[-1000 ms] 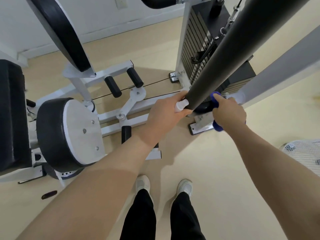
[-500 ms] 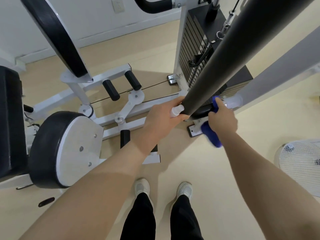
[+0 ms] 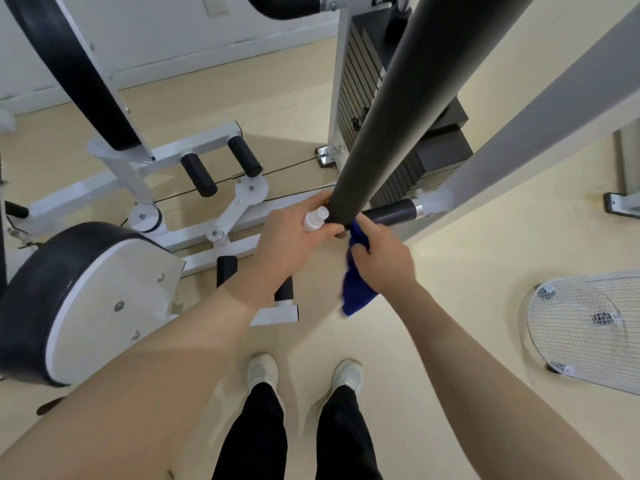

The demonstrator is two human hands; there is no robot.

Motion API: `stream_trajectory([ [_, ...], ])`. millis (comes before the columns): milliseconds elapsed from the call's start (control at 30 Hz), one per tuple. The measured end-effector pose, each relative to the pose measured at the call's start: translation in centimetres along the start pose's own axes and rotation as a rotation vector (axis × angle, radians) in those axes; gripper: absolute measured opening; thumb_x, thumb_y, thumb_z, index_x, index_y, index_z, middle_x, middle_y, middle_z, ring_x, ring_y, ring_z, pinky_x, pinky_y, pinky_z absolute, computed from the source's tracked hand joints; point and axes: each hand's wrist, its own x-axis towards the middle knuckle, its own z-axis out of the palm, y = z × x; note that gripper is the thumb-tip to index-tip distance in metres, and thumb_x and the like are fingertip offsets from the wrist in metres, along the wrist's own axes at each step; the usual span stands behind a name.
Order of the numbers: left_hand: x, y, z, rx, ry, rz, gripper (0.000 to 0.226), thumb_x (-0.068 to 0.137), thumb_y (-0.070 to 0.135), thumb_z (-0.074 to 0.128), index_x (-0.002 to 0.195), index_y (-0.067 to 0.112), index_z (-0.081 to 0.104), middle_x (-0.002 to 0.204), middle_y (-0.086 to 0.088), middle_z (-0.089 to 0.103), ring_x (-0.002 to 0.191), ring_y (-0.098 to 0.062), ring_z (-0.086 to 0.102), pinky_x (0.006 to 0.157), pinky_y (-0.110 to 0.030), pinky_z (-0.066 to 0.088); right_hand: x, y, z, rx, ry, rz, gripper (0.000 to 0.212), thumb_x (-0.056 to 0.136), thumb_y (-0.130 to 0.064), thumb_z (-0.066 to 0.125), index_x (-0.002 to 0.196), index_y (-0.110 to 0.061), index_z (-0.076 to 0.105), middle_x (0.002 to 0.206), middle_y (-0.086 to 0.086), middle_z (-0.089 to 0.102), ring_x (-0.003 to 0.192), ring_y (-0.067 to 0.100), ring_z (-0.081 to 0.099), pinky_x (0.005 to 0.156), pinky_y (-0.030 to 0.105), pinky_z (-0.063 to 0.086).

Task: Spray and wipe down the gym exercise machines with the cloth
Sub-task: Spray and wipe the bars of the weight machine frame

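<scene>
Below head camera: gym floor, white shoes, both arms reaching to padded bar end.
Left hand (image 3: 294,240): fingers curled round small white spray bottle (image 3: 316,218), nozzle touching bar end.
Right hand (image 3: 379,258): fingers pinching blue cloth (image 3: 356,282), bunched at top, rest hanging below.
Padded bar (image 3: 398,116): dark foam sleeve, slanting up right, end between the hands.
Handling: cloth soft, light, floppy; likely best wrapped round bar. Bottle light, probably slippery when wet; hold by body.
Nearby: weight stack (image 3: 360,81), fan (image 3: 588,317).
</scene>
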Motion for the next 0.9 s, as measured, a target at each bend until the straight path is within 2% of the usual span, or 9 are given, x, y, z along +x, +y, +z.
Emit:
stream_trajectory([
  [33, -0.1, 0.0, 0.1, -0.005, 0.008, -0.014, 0.045, 0.088, 0.025, 0.064, 0.132, 0.029, 0.052, 0.108, 0.002, 0.065, 0.093, -0.010, 0.055, 0.068, -0.007, 0.036, 0.3, 1.2, 0.1, -0.298, 0.018, -0.039, 0.059, 0.094, -0.016, 0.040, 0.145, -0.038, 0.023, 0.105, 0.006, 0.054, 0.078, 0.022, 0.054, 0.069, 0.034, 0.048],
  [100, -0.5, 0.0, 0.3, -0.014, 0.012, -0.034, 0.048, 0.088, 0.026, 0.064, 0.134, 0.030, 0.050, 0.105, 0.006, 0.062, 0.089, -0.008, 0.051, 0.068, -0.003, 0.033, 0.7, 3.6, -0.6, -0.574, 0.020, -0.021, 0.065, 0.095, -0.017, 0.038, 0.147, -0.042, 0.008, 0.112, 0.012, 0.049, 0.069, 0.026, 0.052, 0.060, 0.034, 0.045],
  [233, -0.4, 0.1, 0.2, 0.023, 0.001, -0.047, 0.048, 0.088, 0.028, 0.064, 0.134, 0.030, 0.049, 0.097, 0.013, 0.053, 0.083, -0.005, 0.047, 0.060, 0.004, 0.030, 1.6, 5.5, -3.7, -0.666, 0.101, 0.180, 0.070, 0.094, -0.011, 0.036, 0.147, -0.042, 0.002, 0.115, 0.016, 0.045, 0.066, 0.029, 0.051, 0.058, 0.033, 0.043],
  [300, -0.3, 0.2, 0.1, 0.025, 0.004, -0.045, 0.048, 0.088, 0.027, 0.064, 0.134, 0.029, 0.050, 0.097, 0.013, 0.053, 0.079, -0.002, 0.046, 0.059, 0.009, 0.028, 2.1, 5.5, -3.7, -0.523, 0.132, 0.247, 0.068, 0.093, -0.012, 0.034, 0.147, -0.042, 0.007, 0.115, 0.016, 0.047, 0.068, 0.032, 0.053, 0.062, 0.034, 0.044],
  [433, -0.4, 0.4, 0.1, 0.024, -0.001, -0.050, 0.046, 0.089, 0.026, 0.063, 0.134, 0.028, 0.049, 0.098, 0.013, 0.052, 0.074, 0.002, 0.047, 0.061, 0.008, 0.029, 2.1, 2.2, -0.2, 0.112, 0.013, 0.196, 0.063, 0.092, -0.013, 0.039, 0.146, -0.038, 0.021, 0.125, 0.012, 0.054, 0.102, 0.029, 0.053, 0.090, 0.036, 0.043],
  [533, -0.4, 0.5, 0.0, 0.024, -0.017, -0.063, 0.046, 0.090, 0.027, 0.061, 0.134, 0.028, 0.049, 0.102, 0.009, 0.056, 0.089, -0.005, 0.048, 0.076, -0.011, 0.034, 1.1, -0.2, 0.6, 0.330, -0.134, 0.175, 0.061, 0.093, -0.009, 0.037, 0.144, -0.041, 0.027, 0.127, 0.002, 0.053, 0.098, 0.018, 0.048, 0.084, 0.031, 0.038],
  [733, -0.7, 0.5, 0.2, -0.013, 0.009, -0.074, 0.049, 0.088, 0.026, 0.064, 0.135, 0.029, 0.049, 0.099, 0.013, 0.053, 0.081, 0.001, 0.045, 0.060, 0.006, 0.030, -2.1, 1.8, -1.6, 0.927, -0.401, 0.236, 0.065, 0.083, 0.000, 0.039, 0.133, -0.041, 0.045, 0.089, 0.008, 0.060, 0.068, 0.014, 0.053, 0.061, 0.027, 0.048],
  [833, -0.7, 0.3, 0.3, 0.019, 0.030, -0.067, 0.048, 0.089, 0.028, 0.063, 0.135, 0.027, 0.050, 0.097, 0.013, 0.053, 0.071, 0.006, 0.046, 0.057, 0.009, 0.029, -2.4, 2.8, -2.6, 1.117, -0.130, 0.361, 0.053, 0.090, 0.000, 0.037, 0.134, -0.027, 0.046, 0.078, 0.008, 0.054, 0.060, 0.012, 0.056, 0.056, 0.025, 0.050],
  [900, -0.7, 0.1, 0.4, 0.013, 0.042, -0.057, 0.047, 0.088, 0.028, 0.065, 0.133, 0.027, 0.052, 0.093, 0.016, 0.054, 0.068, 0.013, 0.048, 0.057, 0.008, 0.030, -1.2, 3.9, -3.2, 0.879, 0.079, 0.348, 0.054, 0.091, 0.002, 0.034, 0.134, -0.028, 0.045, 0.079, 0.006, 0.052, 0.063, 0.013, 0.057, 0.062, 0.026, 0.050],
])
